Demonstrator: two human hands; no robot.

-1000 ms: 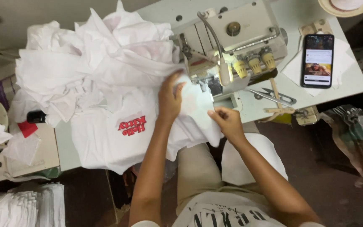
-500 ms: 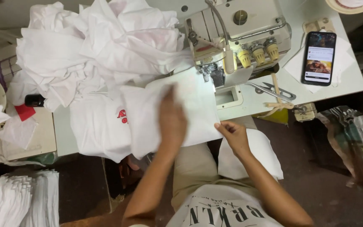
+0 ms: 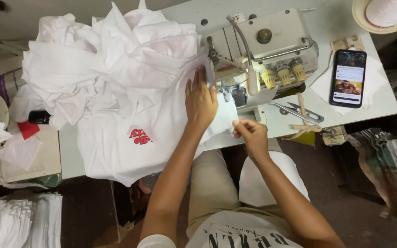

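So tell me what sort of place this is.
Most likely a garment sewing workshop. An industrial sewing machine stands on the table, a heap of white shirts lies beside it, and the left hand presses white fabric toward the machine.

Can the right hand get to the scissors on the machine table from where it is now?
Probably yes. The right hand pinches the white fabric edge just left of the scissors, with bare tabletop between them and nothing blocking. It would have to let go of the fabric first.

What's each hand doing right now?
Left hand: open, flat on the white cotton T-shirt.
Right hand: fingers closed, pinching the T-shirt's edge.
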